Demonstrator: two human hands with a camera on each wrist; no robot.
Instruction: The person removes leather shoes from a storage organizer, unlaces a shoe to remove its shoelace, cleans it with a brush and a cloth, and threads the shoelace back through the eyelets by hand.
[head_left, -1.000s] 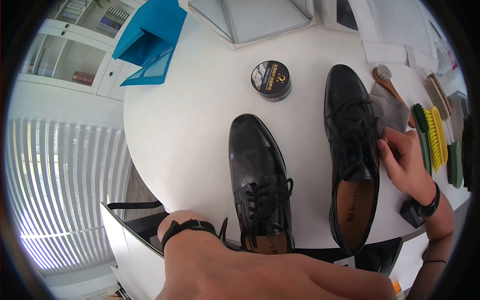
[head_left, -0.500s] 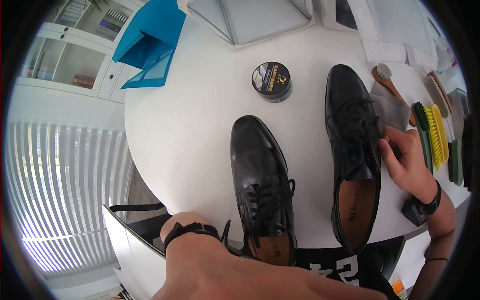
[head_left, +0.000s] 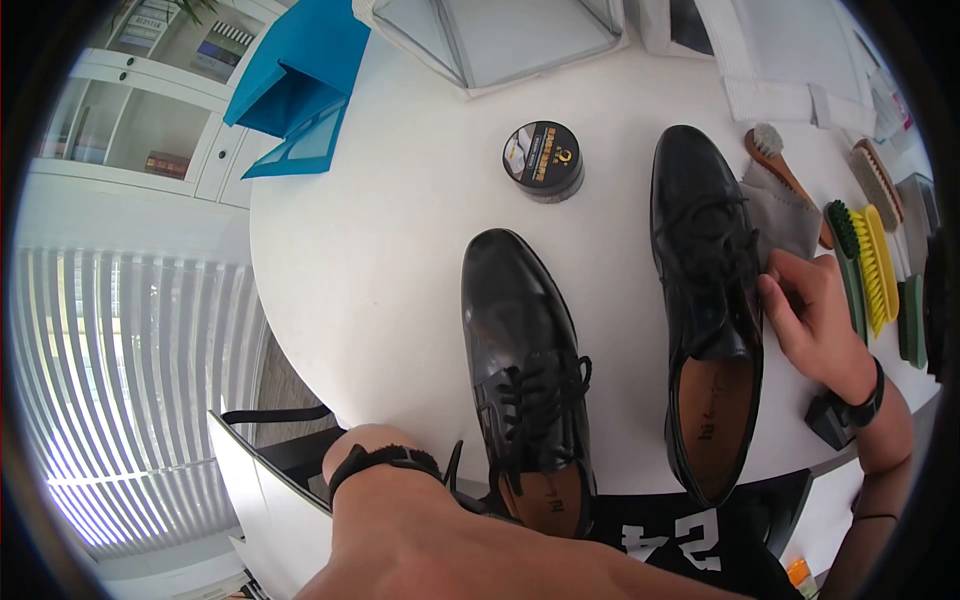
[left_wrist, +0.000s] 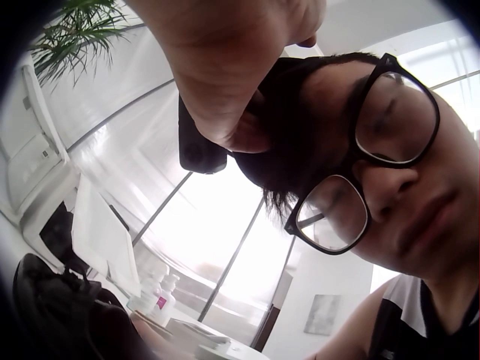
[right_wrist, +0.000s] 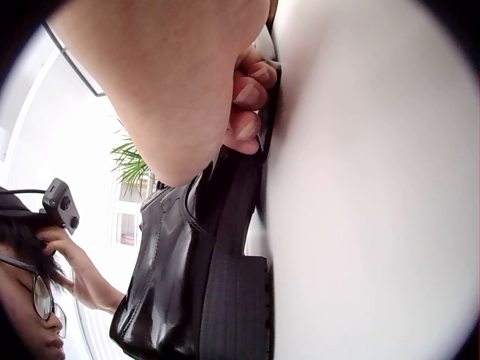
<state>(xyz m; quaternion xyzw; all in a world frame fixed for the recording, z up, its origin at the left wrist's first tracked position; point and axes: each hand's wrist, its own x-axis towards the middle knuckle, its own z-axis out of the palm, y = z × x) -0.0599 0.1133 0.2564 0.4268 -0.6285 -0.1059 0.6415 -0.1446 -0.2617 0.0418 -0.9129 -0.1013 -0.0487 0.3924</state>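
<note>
The right hand (head_left: 815,320), fingers curled, grips the side of the right black lace-up shoe (head_left: 703,290) at about three o'clock on the white surface (head_left: 370,270), with the left black lace-up shoe (head_left: 525,360) near six o'clock and a lidded round tin (head_left: 543,160) toward twelve. Gold characters on its lid are too small to read surely; a large white "24" marks the black garment (head_left: 750,530) at five o'clock. The right wrist view adds the right shoe's stacked heel (right_wrist: 236,304) and the left hand (right_wrist: 71,262) against dark hair, its openness unclear.
</note>
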